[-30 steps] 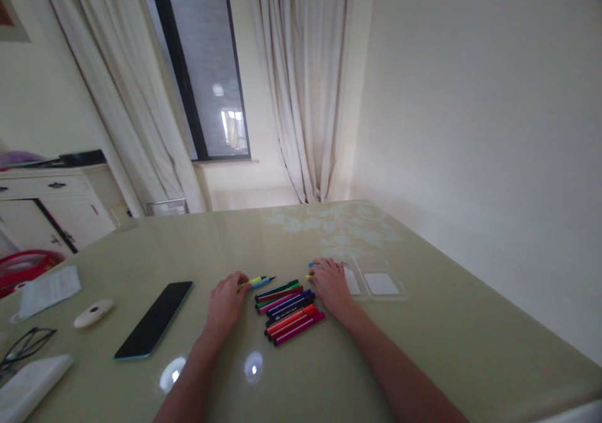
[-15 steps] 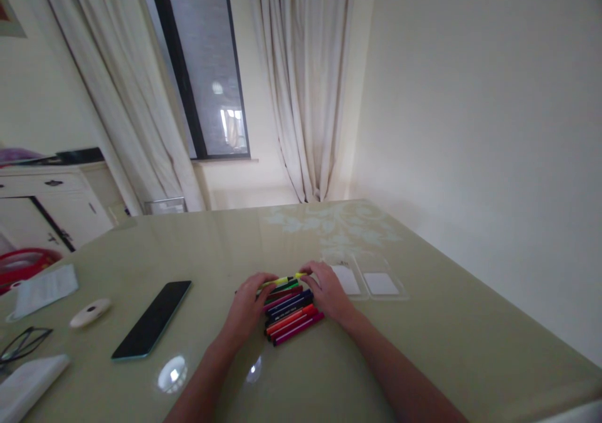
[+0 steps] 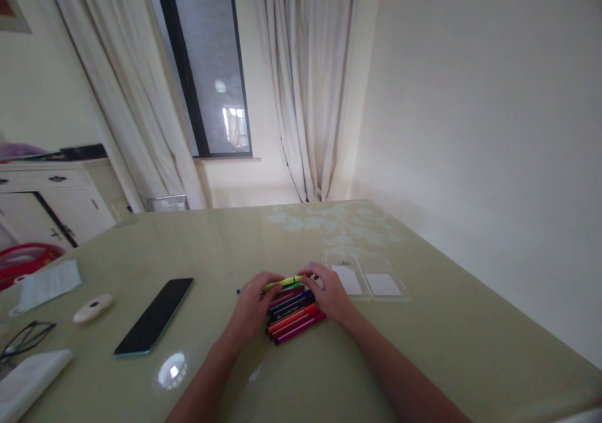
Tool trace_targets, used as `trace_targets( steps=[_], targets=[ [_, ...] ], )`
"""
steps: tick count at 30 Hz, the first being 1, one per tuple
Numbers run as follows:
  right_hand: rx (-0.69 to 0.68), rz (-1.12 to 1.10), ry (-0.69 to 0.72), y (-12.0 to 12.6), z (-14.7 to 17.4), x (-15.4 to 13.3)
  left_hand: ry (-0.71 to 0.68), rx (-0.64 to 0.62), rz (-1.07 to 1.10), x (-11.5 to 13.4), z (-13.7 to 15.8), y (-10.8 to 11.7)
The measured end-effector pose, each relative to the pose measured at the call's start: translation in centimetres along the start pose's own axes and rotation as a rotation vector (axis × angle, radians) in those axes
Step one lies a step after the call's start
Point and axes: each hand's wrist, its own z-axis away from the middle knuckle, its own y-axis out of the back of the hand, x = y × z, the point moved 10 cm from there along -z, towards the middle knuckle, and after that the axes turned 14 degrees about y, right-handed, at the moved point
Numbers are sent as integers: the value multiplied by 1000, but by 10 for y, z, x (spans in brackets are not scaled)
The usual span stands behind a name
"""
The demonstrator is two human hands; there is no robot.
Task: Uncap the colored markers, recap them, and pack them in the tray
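Between my two hands is a yellow marker (image 3: 288, 282), lying almost crosswise. My left hand (image 3: 253, 300) pinches its left part, and my right hand (image 3: 328, 291) pinches the yellow cap end. Cap and barrel meet at a dark line. Under and in front of my fingers lies a row of markers (image 3: 292, 316) side by side on the table, with green, dark red, navy, orange-red and magenta ones showing. A blue tip pokes out beyond each hand; my fingers hide the rest there.
An open clear plastic case (image 3: 383, 283) with white inserts lies right of my right hand. To the left are a black phone (image 3: 154, 317), a white oval object (image 3: 93, 309), a face mask (image 3: 49, 285), glasses (image 3: 28, 340) and a white box-like object (image 3: 32, 382).
The yellow cap and the barrel were apart with a dark tip showing between them; now they are joined. My view has shifted slightly.
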Motion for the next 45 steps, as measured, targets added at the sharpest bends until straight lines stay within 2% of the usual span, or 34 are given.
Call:
trace_targets(
  steps=[7, 12, 14, 16, 18, 22, 26, 29, 31, 34, 36, 40, 45],
  targets=[
    [51, -130, -92, -2, 2, 7, 49, 4, 59, 0, 4, -9],
    [-34, -93, -111, -4, -3, 8, 41, -18, 5, -2, 1, -11],
    [-13, 19, -108, 6, -6, 13, 24, -9, -76, -4, 0, -10],
    [22, 227, -99, 21, -6, 20, 4, 25, -187, -7, -1, -9],
    [-22, 457, -104, 28, -4, 27, -20, 41, -285, -11, -3, -9],
    [-229, 734, -144, 16, 4, 42, -41, 25, -326, -23, -10, -7],
    [-332, 811, -146, 1, 4, 45, 81, 160, -427, -53, -20, 22],
    [-328, 797, -147, -2, 3, 43, 159, 168, -522, -73, -22, 34],
    [-310, 768, -149, -1, 2, 42, 162, 153, -524, -77, -21, 36],
    [-238, 655, -183, 4, 3, 41, 125, 188, -416, -67, -20, 38],
    [-167, 478, -191, 5, 2, 36, 89, 189, -276, -55, -18, 35],
    [-29, 126, -107, 6, -2, 15, 42, 118, -71, -33, -14, 22],
    [59, 37, -73, 11, -3, 4, 38, 95, -32, -25, -10, 16]
  ],
)
